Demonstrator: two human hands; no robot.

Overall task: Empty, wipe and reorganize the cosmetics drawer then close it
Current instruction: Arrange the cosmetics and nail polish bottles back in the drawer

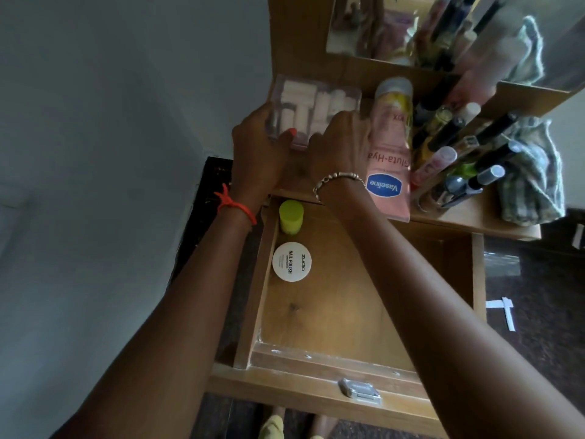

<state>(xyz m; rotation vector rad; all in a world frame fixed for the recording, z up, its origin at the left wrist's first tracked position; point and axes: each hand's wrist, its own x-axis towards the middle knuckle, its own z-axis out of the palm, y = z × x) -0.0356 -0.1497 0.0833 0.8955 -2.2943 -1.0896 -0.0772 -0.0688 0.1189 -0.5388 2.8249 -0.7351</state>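
A person's two bare arms are reaching forward and up from the bottom of the view, over an open wooden drawer [316, 315], to the dresser top [481, 223] behind it. Both hands are grasping a clear plastic box [313, 110] of white items that is sitting at the back left of the dresser top. The left hand [258, 147], with a red thread tied at the wrist, is wrapping around the box's left end, thumb lying across its front face. The right hand [340, 141], wearing a metal bracelet, is curling over the box's right front edge, fingers bent down onto it.

The drawer is pulled fully out and is mostly bare. Two things are standing along its left wall: a yellow-green capped container [291, 216] at the back, and a round white tub [292, 262] labelled nail polish just in front of it.

Right of the box, a pink Vaseline tube [391, 153] is lying on the dresser top. Beside it, a cluster of pens and slim cosmetic sticks [459, 153] is leaning, with a crumpled checked cloth [535, 172] at the far right.
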